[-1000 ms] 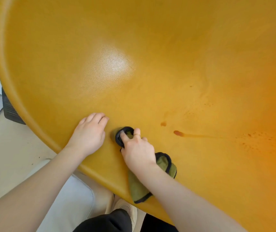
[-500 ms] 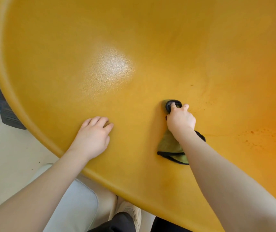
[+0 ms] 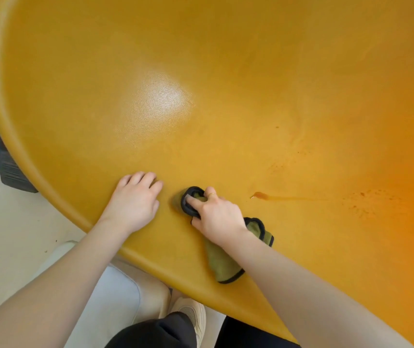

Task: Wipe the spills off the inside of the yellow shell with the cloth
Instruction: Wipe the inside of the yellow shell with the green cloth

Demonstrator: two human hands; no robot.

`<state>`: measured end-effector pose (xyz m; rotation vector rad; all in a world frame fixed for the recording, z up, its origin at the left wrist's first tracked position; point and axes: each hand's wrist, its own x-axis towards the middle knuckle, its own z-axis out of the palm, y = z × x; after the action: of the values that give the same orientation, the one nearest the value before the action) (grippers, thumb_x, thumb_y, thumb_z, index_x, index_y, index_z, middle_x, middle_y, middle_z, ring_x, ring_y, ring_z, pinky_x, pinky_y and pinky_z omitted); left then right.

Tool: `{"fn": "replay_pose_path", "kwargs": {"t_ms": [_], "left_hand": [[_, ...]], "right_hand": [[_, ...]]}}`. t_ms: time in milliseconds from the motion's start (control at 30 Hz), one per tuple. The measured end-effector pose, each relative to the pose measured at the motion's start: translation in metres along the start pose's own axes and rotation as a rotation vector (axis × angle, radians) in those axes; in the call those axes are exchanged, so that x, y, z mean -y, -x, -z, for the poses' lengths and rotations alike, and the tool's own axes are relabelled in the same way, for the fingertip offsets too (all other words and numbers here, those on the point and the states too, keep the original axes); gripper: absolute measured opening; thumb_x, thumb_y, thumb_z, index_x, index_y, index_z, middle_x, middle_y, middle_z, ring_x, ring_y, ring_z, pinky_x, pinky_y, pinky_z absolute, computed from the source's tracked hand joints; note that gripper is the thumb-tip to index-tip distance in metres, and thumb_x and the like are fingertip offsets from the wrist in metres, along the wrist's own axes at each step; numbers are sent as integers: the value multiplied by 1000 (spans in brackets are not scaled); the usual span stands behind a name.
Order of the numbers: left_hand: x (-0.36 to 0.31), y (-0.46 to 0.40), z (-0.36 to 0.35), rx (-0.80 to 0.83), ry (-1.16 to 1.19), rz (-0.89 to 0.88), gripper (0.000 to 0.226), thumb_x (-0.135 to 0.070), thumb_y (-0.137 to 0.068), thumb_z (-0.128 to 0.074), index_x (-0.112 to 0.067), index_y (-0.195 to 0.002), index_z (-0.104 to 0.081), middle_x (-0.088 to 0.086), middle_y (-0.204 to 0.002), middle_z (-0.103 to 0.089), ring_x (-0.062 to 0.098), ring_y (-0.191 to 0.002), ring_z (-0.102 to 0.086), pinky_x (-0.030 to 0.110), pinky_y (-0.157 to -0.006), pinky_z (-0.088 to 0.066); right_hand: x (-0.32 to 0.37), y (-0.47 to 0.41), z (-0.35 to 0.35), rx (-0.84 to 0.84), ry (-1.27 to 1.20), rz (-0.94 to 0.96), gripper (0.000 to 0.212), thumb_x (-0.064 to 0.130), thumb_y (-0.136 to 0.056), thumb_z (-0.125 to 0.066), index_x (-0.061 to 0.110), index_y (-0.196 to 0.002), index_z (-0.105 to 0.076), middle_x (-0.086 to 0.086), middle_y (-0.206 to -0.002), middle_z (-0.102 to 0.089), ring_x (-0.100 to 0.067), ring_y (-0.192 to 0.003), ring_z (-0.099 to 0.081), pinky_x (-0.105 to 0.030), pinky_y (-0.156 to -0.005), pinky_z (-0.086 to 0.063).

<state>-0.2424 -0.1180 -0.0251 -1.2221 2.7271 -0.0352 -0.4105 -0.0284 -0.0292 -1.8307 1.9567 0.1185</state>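
A big yellow shell fills most of the view, its inside facing me. An olive-green cloth with black edging lies on the shell near its lower rim. My right hand presses down on the cloth's front fold, fingers curled round it. My left hand rests flat on the shell just inside the rim, left of the cloth. A brown spill with a streak lies right of the cloth. Fine brown speckles dot the shell further right.
The shell's rounded rim curves from upper left to lower right. Below it are a pale floor, a dark ribbed object at the left, and my legs and a light shoe.
My right hand dragged the cloth back from the shell's middle toward the rim, beside my left hand. The small round spot seen a second ago is gone; the streaked spill shows again.
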Motion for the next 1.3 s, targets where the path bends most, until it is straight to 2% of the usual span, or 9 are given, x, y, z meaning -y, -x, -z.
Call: {"fn": "replay_pose_path", "kwargs": {"t_ms": [133, 267, 400, 500, 600, 700, 967, 1200, 1300], "left_hand": [[1, 3, 0, 22, 3, 0, 39, -17, -66, -53, -5, -99, -70, 16, -103, -67, 35, -95, -63, 47, -82, -50], [-2, 7, 6, 61, 191, 68, 40, -17, -91, -40, -11, -128, -55, 7, -141, -45, 25, -133, -38, 40, -111, -23], [-12, 38, 8, -102, 201, -155, 42, -31, -82, -36, -14, -102, -69, 6, -115, -66, 26, -106, -62, 39, -92, -46], [-21, 69, 5, -122, 227, -224, 42, -43, -82, -44, -15, -101, -68, 4, -108, -66, 20, -101, -56, 33, -89, -37], [-29, 87, -2, -123, 167, -309, 60, -68, -70, -48, -16, -98, -61, 0, -91, -61, 16, -86, -46, 29, -75, -32], [-31, 85, -2, -11, 111, -301, 70, -84, -55, -44, -18, -76, -53, -5, -72, -50, 15, -69, -43, 27, -62, -25], [-33, 73, -7, 12, 157, -269, 67, -85, -48, -42, -19, -63, -41, -8, -61, -42, 14, -55, -44, 26, -58, -22], [-34, 73, -8, 42, 256, -213, 67, -89, -44, -40, -27, -65, -28, -15, -63, -30, 8, -56, -33, 21, -57, -13], [-35, 71, -9, 26, 246, -208, 66, -88, -43, -40, -25, -63, -33, -13, -61, -32, 10, -54, -40, 21, -57, -13]], "right_hand": [[-25, -17, 5, -69, 72, -92, 49, 28, -97, -43, 36, -143, -29, -14, -134, -33, -33, -100, -50, -34, -64, -40], [-66, -48, 21, -171, 76, -279, 44, 22, -99, -37, 35, -141, -34, -16, -138, -31, -37, -108, -49, -40, -77, -43], [-86, -61, 30, -190, 78, -396, 47, 23, -99, -35, 34, -145, -28, -17, -138, -30, -35, -97, -51, -36, -66, -39], [-65, -49, 27, -112, -36, -389, 51, 30, -98, -35, 28, -147, -22, -16, -135, -33, -33, -82, -53, -34, -60, -40], [-27, -21, 14, -4, -101, -239, 54, 36, -96, -36, 23, -147, -23, -15, -131, -36, -36, -94, -56, -35, -64, -42], [11, 12, 0, 46, -75, -91, 57, 34, -96, -38, 19, -148, -21, -17, -132, -35, -38, -100, -56, -36, -67, -39], [-5, 10, -4, 23, 77, 9, 51, 30, -98, -38, 31, -146, -24, -17, -135, -33, -35, -94, -53, -35, -62, -36], [-73, -25, 15, -97, 108, -261, 47, 25, -99, -35, 33, -145, -27, -16, -132, -36, -34, -93, -52, -33, -62, -37], [-72, -30, 14, -109, 49, -319, 49, 26, -99, -34, 31, -147, -24, -16, -134, -34, -31, -82, -53, -32, -58, -37]]}}
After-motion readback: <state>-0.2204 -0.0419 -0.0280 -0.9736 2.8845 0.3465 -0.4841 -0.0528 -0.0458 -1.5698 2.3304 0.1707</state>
